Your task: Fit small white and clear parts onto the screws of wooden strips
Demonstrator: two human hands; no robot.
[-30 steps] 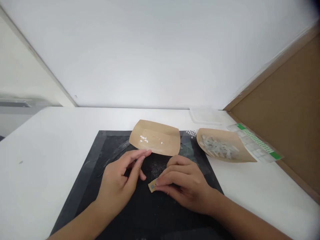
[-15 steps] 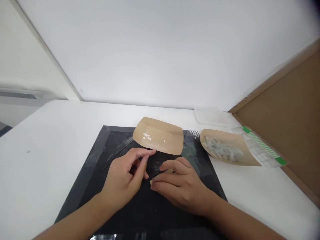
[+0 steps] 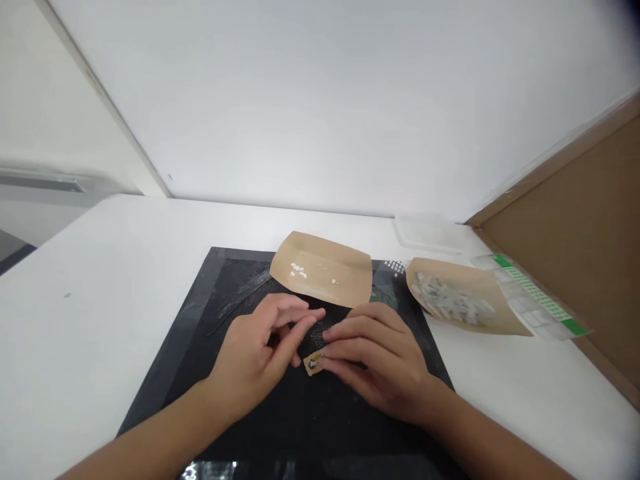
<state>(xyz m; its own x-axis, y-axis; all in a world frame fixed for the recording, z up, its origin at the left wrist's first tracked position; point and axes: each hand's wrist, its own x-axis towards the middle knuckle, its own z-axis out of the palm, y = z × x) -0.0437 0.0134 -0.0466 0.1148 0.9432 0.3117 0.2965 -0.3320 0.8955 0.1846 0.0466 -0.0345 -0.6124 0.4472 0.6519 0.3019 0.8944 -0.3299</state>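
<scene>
Over the black mat (image 3: 280, 427), my left hand (image 3: 270, 347) has its thumb and index fingertip pressed together; anything between them is too small to make out. My right hand (image 3: 375, 360) is beside it, its fingers closed at the edge of a small tan piece (image 3: 311, 364) that has a dark and shiny bit on it. Just beyond both hands lies a brown paper tray (image 3: 345, 267) with several small white bits (image 3: 299, 269) on it.
At the right, another brown tray (image 3: 507, 323) holds a pile of translucent strips (image 3: 453, 300), beside a clear sheet with a green-edged band (image 3: 543, 293). Small white squares (image 3: 395, 267) lie near the mat's back edge. A clear lid (image 3: 430, 233) sits behind.
My right hand has drawn back a little to the right, and the tan piece at its fingertips now shows more. The whole view has shifted slightly.
</scene>
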